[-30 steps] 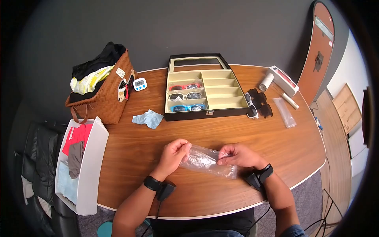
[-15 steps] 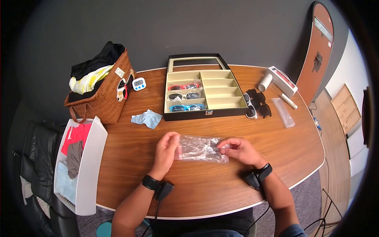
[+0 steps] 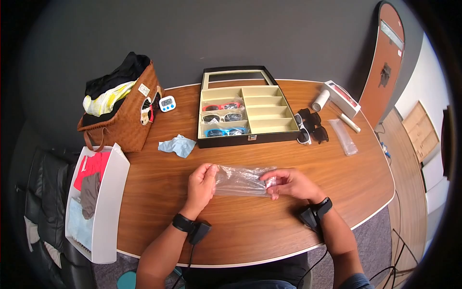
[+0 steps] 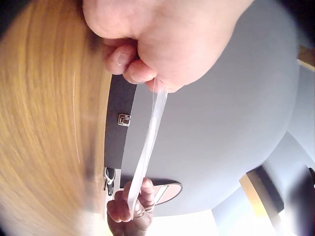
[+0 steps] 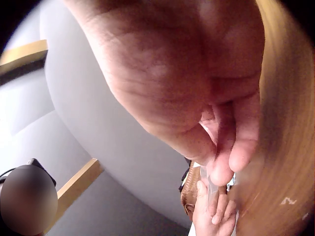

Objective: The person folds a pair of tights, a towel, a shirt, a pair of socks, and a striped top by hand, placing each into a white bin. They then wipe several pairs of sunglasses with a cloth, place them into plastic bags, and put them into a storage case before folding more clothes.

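A clear plastic bag (image 3: 240, 181) is stretched flat between both hands above the table. My left hand (image 3: 199, 188) pinches its left end between thumb and curled fingers; in the left wrist view the bag (image 4: 150, 132) runs edge-on from the left hand (image 4: 162, 39) to the right. The right hand (image 3: 293, 185) holds the other end with thumb and fingertips, also seen close in the right wrist view, where the hand (image 5: 187, 78) covers much of the bag. Nothing distinct shows inside the bag.
Behind the hands stands an open black case (image 3: 226, 141) with red, white and blue sunglasses in compartments. Loose sunglasses (image 3: 315, 127), another plastic bag (image 3: 344, 137) and a white box (image 3: 342, 98) lie right. A blue cloth (image 3: 178, 145), timer (image 3: 167, 103), basket (image 3: 137, 120) and white bin (image 3: 108, 207) stand left.
The bag has gone from slanted and crumpled to level and more stretched, slightly farther from the body. My left hand has moved up and left; the right fingers have shifted on the bag's right end.
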A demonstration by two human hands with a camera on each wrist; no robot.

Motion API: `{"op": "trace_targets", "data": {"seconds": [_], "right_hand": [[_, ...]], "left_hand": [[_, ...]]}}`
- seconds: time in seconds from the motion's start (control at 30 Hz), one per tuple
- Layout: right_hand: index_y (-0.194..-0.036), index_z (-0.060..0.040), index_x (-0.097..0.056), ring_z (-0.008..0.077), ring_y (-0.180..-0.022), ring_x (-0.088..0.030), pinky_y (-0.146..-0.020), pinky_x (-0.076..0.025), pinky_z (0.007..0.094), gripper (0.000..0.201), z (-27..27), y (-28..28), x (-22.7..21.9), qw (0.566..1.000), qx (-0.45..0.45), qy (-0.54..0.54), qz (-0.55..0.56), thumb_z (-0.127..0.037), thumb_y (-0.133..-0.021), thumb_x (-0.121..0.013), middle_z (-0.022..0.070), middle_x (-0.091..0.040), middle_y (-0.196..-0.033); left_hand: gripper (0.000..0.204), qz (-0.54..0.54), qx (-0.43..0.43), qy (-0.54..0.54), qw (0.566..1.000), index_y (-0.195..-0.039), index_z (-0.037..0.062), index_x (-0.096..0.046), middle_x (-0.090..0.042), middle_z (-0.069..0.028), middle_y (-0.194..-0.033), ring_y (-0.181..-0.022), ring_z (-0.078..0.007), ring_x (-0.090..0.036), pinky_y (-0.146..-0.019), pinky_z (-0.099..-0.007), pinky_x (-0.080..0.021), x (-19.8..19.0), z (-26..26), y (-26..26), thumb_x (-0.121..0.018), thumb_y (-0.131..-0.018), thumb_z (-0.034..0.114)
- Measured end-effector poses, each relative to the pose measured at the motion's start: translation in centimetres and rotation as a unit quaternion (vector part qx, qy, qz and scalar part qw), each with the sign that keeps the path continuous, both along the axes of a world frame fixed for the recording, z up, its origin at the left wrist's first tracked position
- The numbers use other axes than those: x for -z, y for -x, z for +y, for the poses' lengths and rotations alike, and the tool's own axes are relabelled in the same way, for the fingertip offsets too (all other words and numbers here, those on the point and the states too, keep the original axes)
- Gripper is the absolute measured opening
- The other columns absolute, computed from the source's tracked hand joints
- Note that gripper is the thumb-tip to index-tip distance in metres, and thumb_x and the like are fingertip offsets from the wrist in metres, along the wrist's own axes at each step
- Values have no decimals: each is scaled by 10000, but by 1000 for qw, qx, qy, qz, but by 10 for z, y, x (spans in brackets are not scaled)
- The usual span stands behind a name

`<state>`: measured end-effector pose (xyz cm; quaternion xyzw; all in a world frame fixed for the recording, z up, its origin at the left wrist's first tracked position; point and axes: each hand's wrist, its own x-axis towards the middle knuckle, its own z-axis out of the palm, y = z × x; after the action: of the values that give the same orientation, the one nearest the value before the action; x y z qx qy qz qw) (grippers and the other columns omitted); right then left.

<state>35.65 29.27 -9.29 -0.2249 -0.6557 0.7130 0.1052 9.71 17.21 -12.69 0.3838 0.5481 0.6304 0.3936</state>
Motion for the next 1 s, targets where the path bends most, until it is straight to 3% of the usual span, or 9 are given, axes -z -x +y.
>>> {"op": "trace_targets", "data": {"seconds": [0.17, 0.3, 0.37, 0.53, 0.7, 0.77, 0.8, 0.93, 1.0], "right_hand": [[-1250, -32, -571, 103, -749, -623, -665, -531, 243, 358, 14, -24, -15, 998, 37, -52, 10, 43, -903, -618, 58, -647, -946], [-1197, -27, -584, 121, -728, -631, -650, -528, 245, 308, 60, -73, -42, 930, 296, -147, 162, -6, -894, -635, 60, -645, -947], [-1195, -25, -580, 121, -728, -631, -652, -532, 250, 297, 93, -109, -42, 883, 408, -166, 164, -35, -904, -638, 59, -640, -923], [-1145, -17, -573, 133, -705, -627, -682, -557, 259, 263, 142, -192, -30, 831, 533, -142, 74, -100, -906, -649, 59, -611, -896], [-1162, -32, -590, 146, -645, -622, -556, -540, 275, 335, 149, -231, -13, 844, 496, -142, -145, -198, -886, -684, 59, -599, -778], [-1175, -43, -608, 147, -637, -625, -524, -517, 283, 389, 142, -231, -30, 774, 450, -263, -361, -276, -876, -696, 87, -605, -716], [-1154, -37, -635, 193, -667, -645, -579, -530, 349, 411, 137, -226, -38, 744, 443, -286, -410, -321, -864, -699, 148, -637, -734], [-1059, -37, -681, 306, -775, -682, -751, -521, 422, 347, 151, -238, -13, 702, 400, -457, -372, -303, -837, -711, 212, -690, -830], [-1036, -41, -688, 304, -787, -688, -737, -521, 412, 335, 155, -234, -10, 705, 363, -460, -399, -308, -835, -713, 215, -695, -849]], "left_hand": [[281, -8, 28, 20, 999, -1004, 27, -575, -445, 29, -530, -408, -36, -366, -383, -204, -285, 4, 1, 5, -446, -1046, 273], [283, 23, 61, -3, 998, -1013, 43, -549, -454, 16, -554, -433, -52, -391, -418, -202, -316, 5, 3, 5, -399, -1058, 278], [286, 34, 59, 0, 998, -1007, 45, -551, -465, 14, -563, -441, -50, -400, -418, -200, -315, 5, 3, 4, -404, -1057, 285], [275, 13, 54, 1, 998, -977, 26, -571, -480, 15, -562, -443, -45, -418, -412, -206, -333, 6, 3, 4, -437, -1046, 256], [267, 10, 57, 9, 998, -969, 26, -578, -487, 15, -572, -452, -44, -428, -418, -206, -344, 7, 3, 5, -435, -1045, 238], [264, 4, 58, 7, 998, -967, 23, -580, -489, 15, -574, -460, -44, -431, -422, -206, -347, 6, 2, 4, -437, -1043, 233], [264, 2, 56, 8, 998, -967, 23, -580, -489, 15, -574, -460, -44, -431, -422, -206, -347, 6, 2, 4, -437, -1043, 233], [267, 5, 69, 7, 998, -968, 23, -579, -488, 13, -578, -468, -45, -432, -432, -207, -356, 9, 5, 3, -443, -1043, 239], [270, 4, 76, 4, 997, -977, 28, -571, -484, 12, -585, -472, -48, -429, -435, -207, -353, 12, 3, 4, -431, -1047, 248]]}}
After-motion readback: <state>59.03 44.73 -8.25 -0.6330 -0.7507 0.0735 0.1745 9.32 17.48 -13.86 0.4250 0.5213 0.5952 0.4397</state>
